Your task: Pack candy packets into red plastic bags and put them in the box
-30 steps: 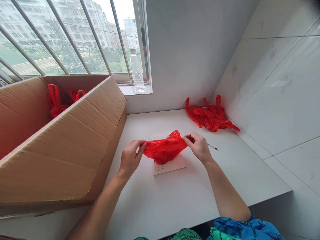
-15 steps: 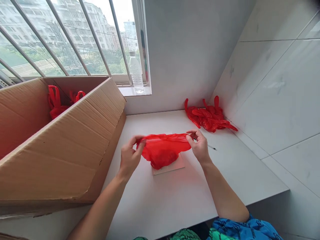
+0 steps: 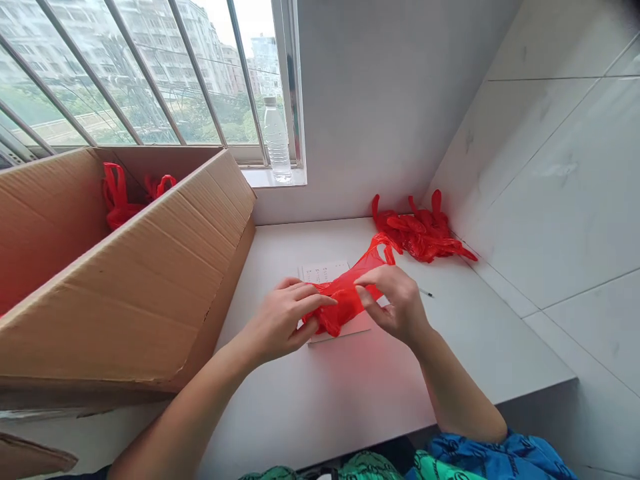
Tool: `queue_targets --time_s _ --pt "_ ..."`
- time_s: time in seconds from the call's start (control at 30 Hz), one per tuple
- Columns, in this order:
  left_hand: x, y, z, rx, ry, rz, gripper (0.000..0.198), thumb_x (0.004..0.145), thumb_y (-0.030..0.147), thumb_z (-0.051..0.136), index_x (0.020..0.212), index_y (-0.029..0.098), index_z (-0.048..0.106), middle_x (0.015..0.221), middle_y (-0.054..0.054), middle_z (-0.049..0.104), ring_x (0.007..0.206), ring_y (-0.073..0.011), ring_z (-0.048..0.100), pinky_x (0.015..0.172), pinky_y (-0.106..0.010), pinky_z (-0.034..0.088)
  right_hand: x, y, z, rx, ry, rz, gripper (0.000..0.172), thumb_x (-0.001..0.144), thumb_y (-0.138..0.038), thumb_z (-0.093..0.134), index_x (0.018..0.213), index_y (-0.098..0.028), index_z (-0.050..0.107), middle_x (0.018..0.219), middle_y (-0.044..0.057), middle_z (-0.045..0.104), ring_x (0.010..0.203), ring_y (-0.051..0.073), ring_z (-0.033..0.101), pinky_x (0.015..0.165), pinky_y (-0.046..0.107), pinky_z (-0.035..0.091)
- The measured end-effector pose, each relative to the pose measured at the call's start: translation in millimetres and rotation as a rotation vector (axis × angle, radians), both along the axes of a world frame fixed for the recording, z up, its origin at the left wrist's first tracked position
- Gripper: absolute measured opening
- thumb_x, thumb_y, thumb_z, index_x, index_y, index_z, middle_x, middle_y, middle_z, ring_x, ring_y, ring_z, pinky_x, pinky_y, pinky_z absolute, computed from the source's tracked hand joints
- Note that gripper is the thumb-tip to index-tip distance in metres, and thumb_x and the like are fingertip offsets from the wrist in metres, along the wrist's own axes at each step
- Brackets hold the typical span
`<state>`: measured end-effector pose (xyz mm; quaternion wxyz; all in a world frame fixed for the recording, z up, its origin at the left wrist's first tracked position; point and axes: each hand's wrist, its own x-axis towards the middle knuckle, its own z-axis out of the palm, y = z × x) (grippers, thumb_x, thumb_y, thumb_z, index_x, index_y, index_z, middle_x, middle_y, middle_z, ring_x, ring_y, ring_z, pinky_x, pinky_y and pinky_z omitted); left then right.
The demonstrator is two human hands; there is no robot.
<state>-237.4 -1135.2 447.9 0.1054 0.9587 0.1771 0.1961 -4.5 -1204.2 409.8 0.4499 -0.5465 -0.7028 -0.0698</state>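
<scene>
A red plastic bag with loop handles stretches diagonally over a pale printed booklet on the white tabletop. My left hand lies over the bag's left end, its fingers stretched out and touching the plastic. Above the bag's right side is my right hand, curved, with a gap between thumb and forefinger and no bag visible gripped there. The bag's handles point toward the back right. Part of the booklet is hidden under the bag.
A large open cardboard box on the left holds red bags. More crumpled red bags lie in the back right corner. A pen rests beyond my right hand. A clear bottle stands on the windowsill.
The bag was stretched sideways between both hands. It now lies lower and slanted, handles toward the back right. My left hand has moved right over it; my right hand has let go.
</scene>
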Motion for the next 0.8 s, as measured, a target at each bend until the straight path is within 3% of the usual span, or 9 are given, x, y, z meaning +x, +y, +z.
queue_targets --time_s 0.1,0.17,0.27,0.4,0.47,0.53,0.67,0.73,0.8 --pt "3.0 -2.9 -7.0 0.008 0.082 -0.053 0.028 0.082 0.011 0.038 0.079 0.023 0.063 0.072 -0.002 0.061 0.071 -0.0181 0.058 0.085 -0.035 0.045 1.1 11.8 -8.0 -0.325 -0.187 0.019 0.018 0.096 -0.031 0.049 0.087 -0.025 0.063 0.073 0.002 0.065 0.063 0.018 0.059 0.057 0.032 0.041" --pt "0.4 -5.0 -15.6 -0.012 0.144 -0.088 0.022 0.077 0.010 0.040 0.065 0.021 0.053 0.065 -0.002 0.056 0.063 -0.0180 0.052 0.072 -0.032 0.043 8.6 21.4 -17.4 -0.431 -0.218 -0.058 0.009 0.090 -0.032 0.060 0.092 -0.025 0.063 0.074 0.001 0.065 0.059 0.018 0.057 0.050 0.029 0.033" --pt "-8.3 -7.5 -27.2 -0.054 0.243 -0.088 0.019 0.074 0.010 0.042 0.058 0.021 0.044 0.060 -0.001 0.051 0.056 -0.0172 0.047 0.064 -0.032 0.039 20.9 27.0 -27.2 -0.515 -0.189 -0.053 0.025 0.072 -0.024 0.075 0.093 -0.026 0.061 0.080 0.001 0.068 0.063 0.018 0.059 0.047 0.026 0.030" --pt "-14.3 -9.4 -23.7 -0.062 0.271 -0.005 0.017 0.077 0.013 0.042 0.069 0.021 0.054 0.074 -0.003 0.058 0.065 -0.0190 0.053 0.062 -0.031 0.039 22.9 22.8 -25.0 -0.688 -0.176 0.037 0.038 0.060 -0.020 0.082 0.093 -0.026 0.063 0.071 -0.001 0.065 0.057 0.018 0.058 0.045 0.026 0.030" --pt "-7.7 -8.9 -18.4 -0.055 0.185 0.017 0.026 0.083 0.014 0.037 0.090 0.022 0.061 0.094 -0.005 0.063 0.077 -0.0196 0.058 0.065 -0.030 0.042 17.5 24.0 -20.5 -0.643 -0.182 0.058 0.043 0.066 -0.027 0.081 0.105 -0.027 0.063 0.074 0.000 0.067 0.058 0.018 0.060 0.048 0.026 0.033" --pt "4.4 -6.0 -19.4 -0.026 0.119 0.062 0.033 0.090 0.016 0.033 0.105 0.022 0.061 0.103 -0.006 0.065 0.084 -0.0202 0.062 0.068 -0.030 0.044 10.7 30.5 -16.9 -0.509 -0.193 0.069 0.033 0.079 -0.031 0.072 0.111 -0.028 0.064 0.086 0.003 0.071 0.070 0.021 0.065 0.054 0.028 0.038" --pt "24.2 6.7 -46.6 0.080 0.323 0.241 0.028 0.091 0.012 0.036 0.095 0.018 0.063 0.073 -0.003 0.065 0.064 -0.0194 0.063 0.057 -0.028 0.040 4.7 49.9 -21.1 -0.443 -0.250 0.123 0.016 0.093 -0.030 0.056 0.102 -0.028 0.069 0.097 0.005 0.072 0.089 0.023 0.067 0.066 0.030 0.043" --pt "24.4 12.4 -63.6 0.101 0.424 0.325 0.027 0.090 0.009 0.038 0.090 0.018 0.063 0.057 0.000 0.059 0.050 -0.0181 0.058 0.051 -0.027 0.036 8.5 55.7 -29.7 -0.580 -0.266 0.041 0.019 0.087 -0.038 0.065 0.101 -0.026 0.069 0.094 0.007 0.070 0.086 0.024 0.066 0.065 0.031 0.043" --pt "19.6 15.6 -75.2 0.094 0.456 0.376 0.019 0.090 0.015 0.044 0.091 0.019 0.062 0.051 0.001 0.055 0.045 -0.0190 0.056 0.049 -0.028 0.034 15.1 55.9 -39.3 -0.764 -0.263 -0.073 0.036 0.074 -0.043 0.077 0.103 -0.024 0.067 0.090 0.008 0.067 0.082 0.026 0.064 0.060 0.030 0.041"
